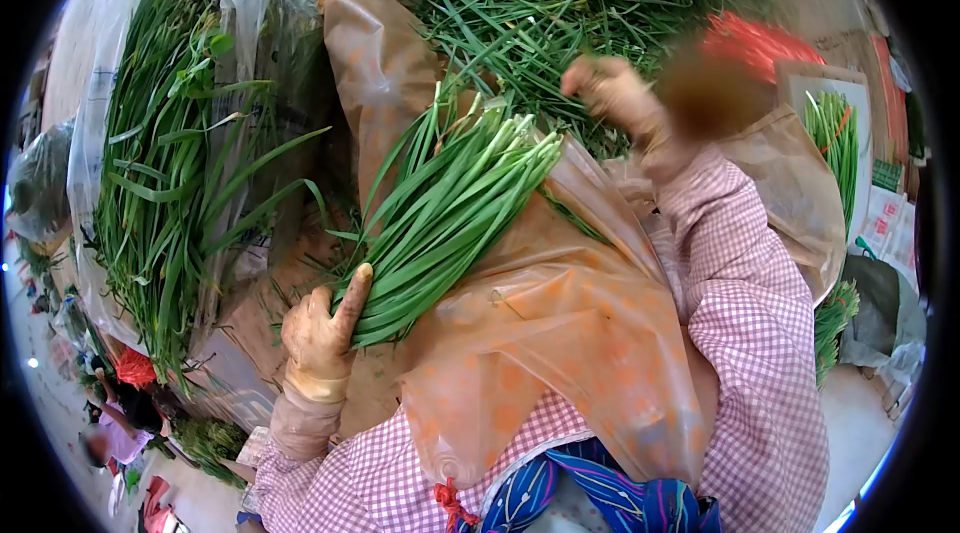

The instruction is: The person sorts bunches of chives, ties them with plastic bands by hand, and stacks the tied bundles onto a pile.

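Note:
My left hand (325, 333), in a thin pale glove, grips a thick bunch of garlic chives (450, 213) by its leafy end. The bunch lies over the translucent orange-brown apron (560, 313) on my lap, its pale cut ends toward the upper right. Raised to the right of those ends is my right hand (615, 98), slightly blurred, with its fingers curled together. Whatever those fingers may hold is too small to make out. Just beyond it spreads a large loose heap of chives (560, 3).
On the left, a clear plastic bag (95, 163) holds more long chives (165, 163). Red netting (765, 45) and a tied chive bunch (835, 138) are at the right. A blurred brown patch covers part of the view beside my right hand. Another person (120, 433) appears lower left.

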Action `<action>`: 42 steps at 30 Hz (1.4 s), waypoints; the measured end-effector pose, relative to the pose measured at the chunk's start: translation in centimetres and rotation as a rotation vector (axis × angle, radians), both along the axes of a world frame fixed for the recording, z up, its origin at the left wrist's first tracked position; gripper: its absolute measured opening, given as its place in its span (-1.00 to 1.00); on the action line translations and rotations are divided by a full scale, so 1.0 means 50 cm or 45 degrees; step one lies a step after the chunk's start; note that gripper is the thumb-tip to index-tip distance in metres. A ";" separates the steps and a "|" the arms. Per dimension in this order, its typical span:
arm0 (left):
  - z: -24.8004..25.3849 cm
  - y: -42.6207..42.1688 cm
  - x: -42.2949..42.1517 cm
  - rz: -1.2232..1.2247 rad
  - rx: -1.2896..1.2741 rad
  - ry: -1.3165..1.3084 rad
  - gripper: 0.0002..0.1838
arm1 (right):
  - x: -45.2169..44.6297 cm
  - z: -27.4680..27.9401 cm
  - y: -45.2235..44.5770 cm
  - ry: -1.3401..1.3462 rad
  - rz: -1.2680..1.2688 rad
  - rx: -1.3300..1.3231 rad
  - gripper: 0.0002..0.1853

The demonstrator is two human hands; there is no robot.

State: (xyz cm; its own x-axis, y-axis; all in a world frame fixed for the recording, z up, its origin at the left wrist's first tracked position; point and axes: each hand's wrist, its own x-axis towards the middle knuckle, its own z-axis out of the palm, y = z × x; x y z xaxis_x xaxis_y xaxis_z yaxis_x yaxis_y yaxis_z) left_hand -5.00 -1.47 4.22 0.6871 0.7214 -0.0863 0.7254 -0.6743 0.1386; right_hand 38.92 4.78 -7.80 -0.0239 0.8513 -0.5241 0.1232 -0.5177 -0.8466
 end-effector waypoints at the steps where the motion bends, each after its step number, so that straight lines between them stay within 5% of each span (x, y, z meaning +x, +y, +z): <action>1: -0.001 -0.002 -0.003 0.010 0.001 -0.004 -0.20 | 0.062 -0.039 0.006 0.326 -0.253 0.023 -0.81; 3: -0.001 0.001 -0.005 -0.047 0.011 0.045 -0.19 | 0.106 -0.017 0.015 0.275 -0.486 -0.111 -0.72; 5: 0.007 0.009 0.002 -0.046 0.005 0.039 -0.18 | 0.004 0.053 0.051 0.038 -0.260 -0.145 -0.57; 8: 0.024 0.019 0.015 -0.066 -0.020 0.028 -0.18 | -0.111 0.098 0.081 0.242 0.044 -0.133 -0.21; 11: 0.033 0.022 0.015 -0.087 -0.021 0.066 -0.18 | -0.165 0.053 0.110 0.492 0.131 -0.194 -0.57; 13: 0.030 0.021 0.011 -0.097 -0.027 0.097 -0.19 | -0.170 0.054 0.112 0.398 -0.091 -0.053 -0.84; 17: 0.016 0.017 0.012 -0.080 0.007 0.058 -0.20 | -0.013 -0.014 0.122 0.179 -0.793 -0.035 -0.84; 19: 0.019 0.023 0.012 -0.084 -0.007 0.063 -0.20 | -0.003 0.030 0.098 0.075 -0.558 0.035 -0.73; 21: 0.025 0.026 0.015 -0.099 -0.028 0.093 -0.20 | -0.057 0.101 0.071 -0.101 0.080 -0.192 -0.57; 24: 0.035 0.032 0.025 -0.112 -0.053 0.127 -0.20 | -0.120 0.107 0.062 0.009 0.385 -0.299 -0.50; 27: 0.037 0.030 0.022 -0.104 -0.022 0.088 -0.20 | -0.150 0.027 0.044 0.091 0.377 -0.068 -0.78; 31: 0.033 0.027 0.018 -0.102 -0.055 0.120 -0.21 | -0.092 -0.050 0.043 -0.186 -0.205 0.295 -0.80; 33: 0.030 0.031 0.021 -0.113 -0.028 0.079 -0.21 | -0.020 -0.069 0.069 0.057 -0.445 0.109 -0.76; 36: 0.024 0.039 0.022 -0.135 -0.007 0.047 -0.20 | -0.082 0.043 0.074 0.150 -0.249 -0.130 -0.64; 39: 0.034 0.044 0.029 -0.134 -0.013 0.097 -0.20 | -0.146 0.031 0.098 0.410 0.002 -0.214 -0.60; 40: 0.036 0.043 0.029 -0.127 -0.011 0.109 -0.20 | -0.153 0.006 0.107 0.505 0.148 -0.215 -0.63; 42: 0.039 0.040 0.027 -0.123 -0.031 0.062 -0.22 | -0.164 -0.005 0.110 0.448 -0.059 -0.133 -0.83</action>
